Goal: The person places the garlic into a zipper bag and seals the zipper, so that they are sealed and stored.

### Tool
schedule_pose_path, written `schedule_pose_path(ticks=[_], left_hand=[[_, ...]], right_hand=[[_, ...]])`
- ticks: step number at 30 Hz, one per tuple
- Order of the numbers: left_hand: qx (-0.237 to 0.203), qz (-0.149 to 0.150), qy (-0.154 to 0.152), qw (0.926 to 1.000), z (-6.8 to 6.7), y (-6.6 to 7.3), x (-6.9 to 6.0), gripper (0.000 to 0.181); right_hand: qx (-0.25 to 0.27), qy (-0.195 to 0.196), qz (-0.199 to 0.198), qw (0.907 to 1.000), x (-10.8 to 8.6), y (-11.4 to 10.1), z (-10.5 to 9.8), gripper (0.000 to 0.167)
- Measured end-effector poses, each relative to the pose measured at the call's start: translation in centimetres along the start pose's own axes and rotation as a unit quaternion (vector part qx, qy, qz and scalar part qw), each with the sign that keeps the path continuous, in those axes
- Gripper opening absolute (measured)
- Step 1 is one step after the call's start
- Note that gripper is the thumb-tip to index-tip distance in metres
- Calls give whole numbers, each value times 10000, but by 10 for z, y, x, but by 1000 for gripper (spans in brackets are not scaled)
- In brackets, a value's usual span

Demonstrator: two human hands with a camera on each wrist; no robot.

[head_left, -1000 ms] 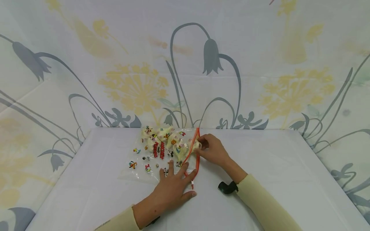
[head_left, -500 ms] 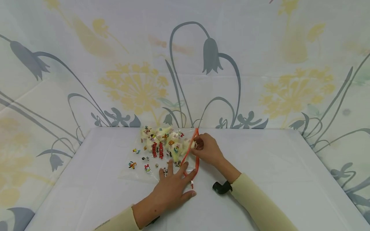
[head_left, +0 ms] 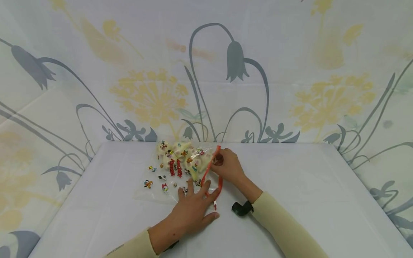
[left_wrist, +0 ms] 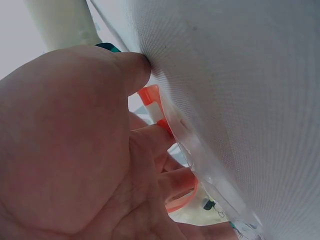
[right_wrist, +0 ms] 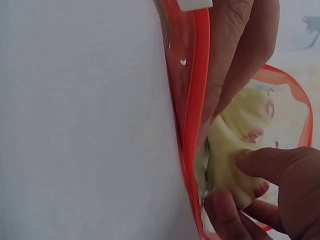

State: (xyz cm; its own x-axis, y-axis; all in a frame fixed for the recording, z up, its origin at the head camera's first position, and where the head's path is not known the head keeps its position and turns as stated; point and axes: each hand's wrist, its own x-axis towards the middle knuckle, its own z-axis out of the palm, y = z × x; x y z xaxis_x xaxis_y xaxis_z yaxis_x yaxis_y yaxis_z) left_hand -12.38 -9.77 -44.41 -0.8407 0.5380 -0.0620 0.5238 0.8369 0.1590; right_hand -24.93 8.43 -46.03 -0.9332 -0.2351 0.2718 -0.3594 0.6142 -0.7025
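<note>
A clear zip bag [head_left: 146, 193] printed with cartoon figures and red lettering lies on the white table. Several pale yellow lumpy pieces [head_left: 179, 148] are inside it. Its red-edged mouth [right_wrist: 194, 100] gapes on the right. My left hand [head_left: 190, 215] rests with spread fingers on the bag's near corner by the mouth, thumb on the cloth in the left wrist view. My right hand [head_left: 230, 165] reaches into the mouth. In the right wrist view its thumb and fingers pinch a pale yellow lumpy piece with purple-pink tips [right_wrist: 227, 165]; another such piece [right_wrist: 247, 112] sits behind.
White cloth covers the table [head_left: 306, 186], and a flower-patterned curtain [head_left: 277, 89] rises behind it and at both sides. A black curved device [head_left: 242, 209] sits at my right wrist. The red zip slider [head_left: 214, 205] lies beside my left hand.
My right hand has moved slightly left, further into the bag's mouth, carrying the pale yellow piece inward. My left hand has stayed in place.
</note>
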Motion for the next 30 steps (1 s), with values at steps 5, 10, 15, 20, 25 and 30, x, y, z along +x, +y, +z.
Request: schedule_pose_path(ticks=[5, 10, 15, 20, 25, 30], left_hand=[[55, 6, 111, 9999, 1, 1, -1, 69], [61, 38, 172, 9998, 2, 1, -1, 69], [-1, 56, 153, 9999, 1, 1, -1, 68], [12, 50, 190, 9998, 1, 1, -2, 67], [106, 73, 234, 9996, 0, 1, -3, 68], [17, 33, 233, 9997, 0, 1, -3, 68]], right_hand=[[-11, 64, 129, 9999, 0, -5, 4, 30], [-44, 139, 192, 9997, 1, -7, 8, 27], [9, 167, 249, 9995, 0, -8, 10, 22], [55, 169, 302, 9994, 2, -8, 14, 19], [-82, 263, 337, 9991, 4, -8, 18, 22], [-15, 309, 345, 9989, 6, -10, 20, 29]])
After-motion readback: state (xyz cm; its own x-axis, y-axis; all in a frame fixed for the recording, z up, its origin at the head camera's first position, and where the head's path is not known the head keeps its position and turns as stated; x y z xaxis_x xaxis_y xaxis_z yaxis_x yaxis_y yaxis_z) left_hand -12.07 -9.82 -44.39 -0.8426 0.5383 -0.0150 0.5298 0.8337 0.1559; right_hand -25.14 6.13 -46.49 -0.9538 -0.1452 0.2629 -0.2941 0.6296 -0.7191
